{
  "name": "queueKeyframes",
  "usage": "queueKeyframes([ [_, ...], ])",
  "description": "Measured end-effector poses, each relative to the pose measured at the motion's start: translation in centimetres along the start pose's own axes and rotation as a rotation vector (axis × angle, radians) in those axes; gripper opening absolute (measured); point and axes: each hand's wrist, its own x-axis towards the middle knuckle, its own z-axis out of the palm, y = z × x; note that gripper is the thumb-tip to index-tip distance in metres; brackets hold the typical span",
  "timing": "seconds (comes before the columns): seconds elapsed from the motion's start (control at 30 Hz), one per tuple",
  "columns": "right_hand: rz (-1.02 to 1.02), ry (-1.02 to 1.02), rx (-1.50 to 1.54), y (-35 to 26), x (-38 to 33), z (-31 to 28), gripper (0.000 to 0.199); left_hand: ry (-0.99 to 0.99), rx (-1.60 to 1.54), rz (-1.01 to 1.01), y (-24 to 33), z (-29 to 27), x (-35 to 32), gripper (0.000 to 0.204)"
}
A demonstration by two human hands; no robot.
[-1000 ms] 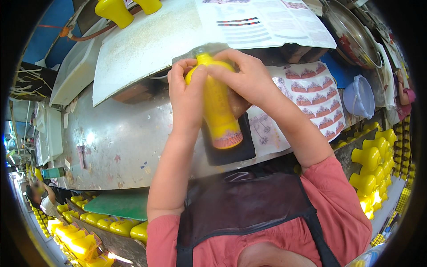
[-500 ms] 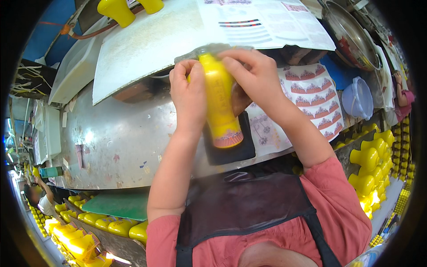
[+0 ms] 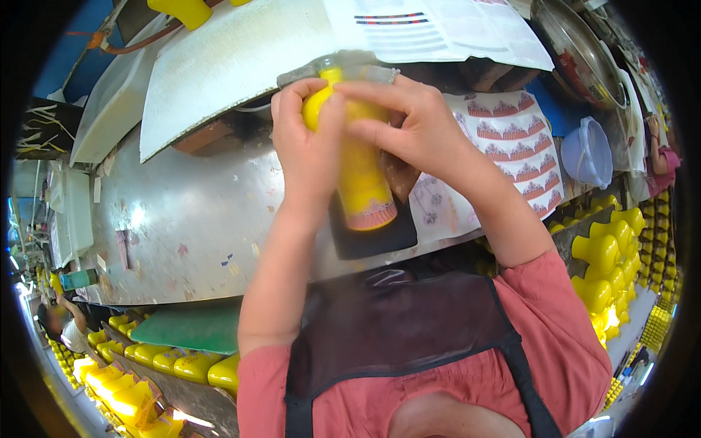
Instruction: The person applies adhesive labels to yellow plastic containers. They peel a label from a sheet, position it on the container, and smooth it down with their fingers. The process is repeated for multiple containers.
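A: Nearest, what's under the bottle?

B: A dark flat pad (image 3: 372,237) on the dull, scuffed steel bench (image 3: 190,219); the yellow bottle (image 3: 361,171) lies over it, held up between both hands.

A: How would it handle?

B: Light, I'd judge: smooth, slick, fairly stiff plastic, best taken round the body. The left hand (image 3: 307,157) wraps its upper part, fingers clenched on it; the right hand (image 3: 416,128) pinches near the top. Beyond lie a sticker sheet (image 3: 522,150) and white papers (image 3: 241,51)
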Motion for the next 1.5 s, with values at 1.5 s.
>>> queueKeyframes([
  [1.5, -0.248, 0.328, -0.132, -2.2, -8.4, 1.4, 0.031, -0.168, -0.787, -0.232, 0.0, -0.5, -4.2, 0.071],
])
